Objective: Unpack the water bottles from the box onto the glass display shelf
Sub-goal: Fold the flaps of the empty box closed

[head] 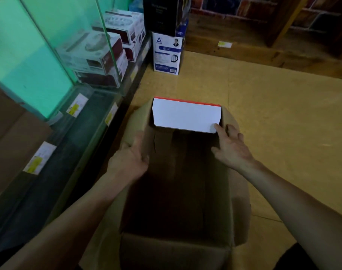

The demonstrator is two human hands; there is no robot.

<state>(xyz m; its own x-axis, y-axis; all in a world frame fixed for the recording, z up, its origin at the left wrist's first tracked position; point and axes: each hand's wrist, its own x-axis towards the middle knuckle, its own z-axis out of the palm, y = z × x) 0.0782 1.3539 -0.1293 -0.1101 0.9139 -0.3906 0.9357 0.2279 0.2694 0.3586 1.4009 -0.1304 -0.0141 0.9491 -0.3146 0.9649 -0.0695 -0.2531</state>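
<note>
Presently: white pack (185, 115) crosswise at box (176, 248) far end; right hand (230, 147), spread, touches its near corner; left hand (129, 158) grips box wall.

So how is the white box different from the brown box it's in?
The white box is small with a red edge; the brown box is bigger, plain and open on top. The white box sits inside, at the far end; the brown box holds it. Both are rectangular.

Head-high, steeply down, perhaps near box (174, 250)
</note>
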